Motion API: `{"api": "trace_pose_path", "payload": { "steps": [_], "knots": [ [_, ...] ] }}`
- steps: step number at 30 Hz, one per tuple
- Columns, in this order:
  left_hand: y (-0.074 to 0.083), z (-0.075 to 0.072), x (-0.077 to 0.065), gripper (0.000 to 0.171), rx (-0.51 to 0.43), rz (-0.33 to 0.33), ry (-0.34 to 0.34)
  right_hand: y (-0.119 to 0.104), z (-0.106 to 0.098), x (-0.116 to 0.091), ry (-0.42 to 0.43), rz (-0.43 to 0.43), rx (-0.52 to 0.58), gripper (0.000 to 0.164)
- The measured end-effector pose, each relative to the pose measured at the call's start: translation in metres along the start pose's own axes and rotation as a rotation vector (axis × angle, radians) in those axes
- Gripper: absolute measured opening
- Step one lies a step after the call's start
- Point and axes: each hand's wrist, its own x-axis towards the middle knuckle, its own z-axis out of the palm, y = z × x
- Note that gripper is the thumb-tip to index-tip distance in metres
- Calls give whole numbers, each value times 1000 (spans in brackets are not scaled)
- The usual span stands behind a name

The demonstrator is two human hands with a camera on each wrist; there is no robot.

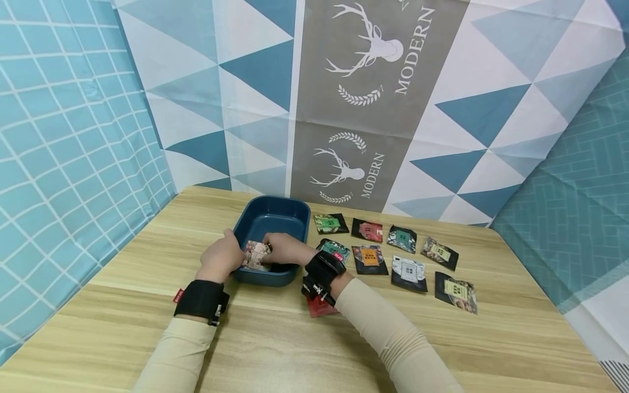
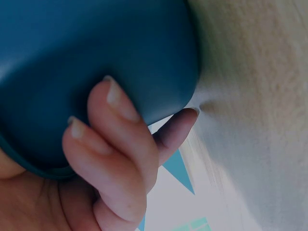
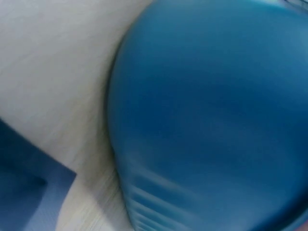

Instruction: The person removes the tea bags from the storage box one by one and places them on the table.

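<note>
A dark blue plastic bin [image 1: 276, 278] stands on the wooden table. My left hand [image 1: 222, 256] grips its left side, and in the left wrist view the fingers [image 2: 118, 144] curl against the bin's outer wall [image 2: 110, 38]. Inside the bin's near end is a brownish-pink printed packet [image 1: 254, 254]. My right hand [image 1: 286, 249] reaches over the right rim and pinches this packet at its right edge; its fingertips are partly hidden. In the right wrist view only the bin's ribbed outer wall [image 3: 202, 110] fills the picture, with that hand out of sight.
Several flat printed packets lie right of the bin, among them a green one [image 1: 331, 224], a red one [image 1: 367, 230], an orange one [image 1: 371, 258] and a white one [image 1: 409, 273]. Beneath my right wrist lies a red packet [image 1: 321, 308]. A patterned cloth wall [image 1: 255, 136] rises behind the table.
</note>
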Motion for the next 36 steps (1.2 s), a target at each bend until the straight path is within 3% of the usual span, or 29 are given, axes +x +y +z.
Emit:
{"api": "trace_pose_path", "payload": {
  "steps": [11,18,36],
  "knots": [
    [-1,-1,-3,66,11,10,1,0,-10,-2,-14,-13,145,21],
    [-3,0,-2,71,14,25,-2,2,-20,-13,67,-61,72,23],
    [1,2,-1,67,11,15,28,11,-66,-77,208,-98,111,26]
  ]
}}
